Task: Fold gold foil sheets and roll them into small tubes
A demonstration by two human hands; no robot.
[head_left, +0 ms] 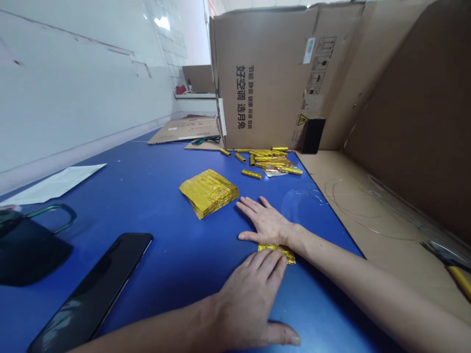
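A small piece of gold foil paper (290, 256) lies on the blue table. My left hand (253, 299) rests palm down with its fingertips on the foil's near edge, fingers stretched and thumb apart. Just beyond, my right hand (270, 224) is flat with fingers spread, and its heel and wrist cover the foil's far part. Left of the right fingertips sits a stack of square gold foil sheets (209, 191). Several rolled gold foil tubes (252, 174) are scattered and piled farther back, some on a clear plastic wrapper (275, 172).
A large cardboard box (275, 88) walls off the back, with a black phone-like slab (313, 136) leaning on it. At left are a phone (95, 289), a dark mug (33, 250) and white paper (55, 184). Yellow-handled pliers or scissors (458, 279) lie on cardboard at right.
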